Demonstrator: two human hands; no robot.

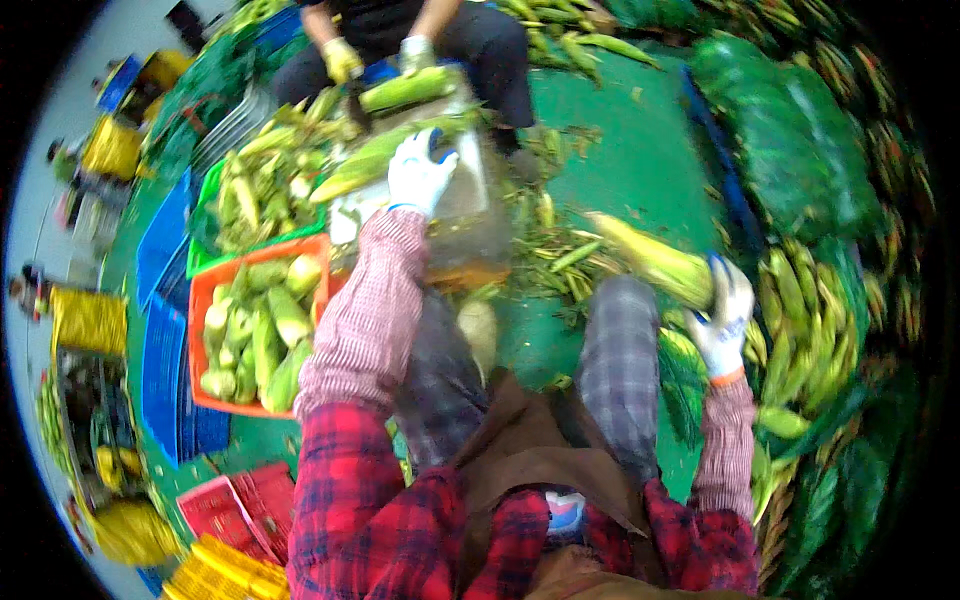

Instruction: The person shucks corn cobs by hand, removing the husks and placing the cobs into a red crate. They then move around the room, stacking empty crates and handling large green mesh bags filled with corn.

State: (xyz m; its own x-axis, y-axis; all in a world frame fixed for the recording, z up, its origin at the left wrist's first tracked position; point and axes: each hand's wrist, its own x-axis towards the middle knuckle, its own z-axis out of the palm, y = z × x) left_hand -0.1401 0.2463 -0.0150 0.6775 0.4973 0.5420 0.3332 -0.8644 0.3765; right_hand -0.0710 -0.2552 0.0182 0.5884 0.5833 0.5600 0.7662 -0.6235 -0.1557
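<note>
My left hand (422,172), in a white glove with blue-coated fingertips, lies over a green ear of corn (365,165) on the worktop ahead. Its fingers curl over the husk, partly hidden, with the thumb bent to the right. Out to the right, my right hand (724,315) in a matching glove grips the near end of a pale yellow-green ear of corn (655,262). That ear points forward and left, above the floor beside my right knee. Across the worktop (465,190), a co-worker's gloved hands (343,62) are at another ear of corn (405,90).
An orange crate (203,345) of trimmed ears stands left of my knee. Behind it a green crate (203,262) holds husks and cobs. Blue crates (165,375) are stacked farther left. Husk scraps (565,265) litter the floor; net sacks of corn (810,320) line the right.
</note>
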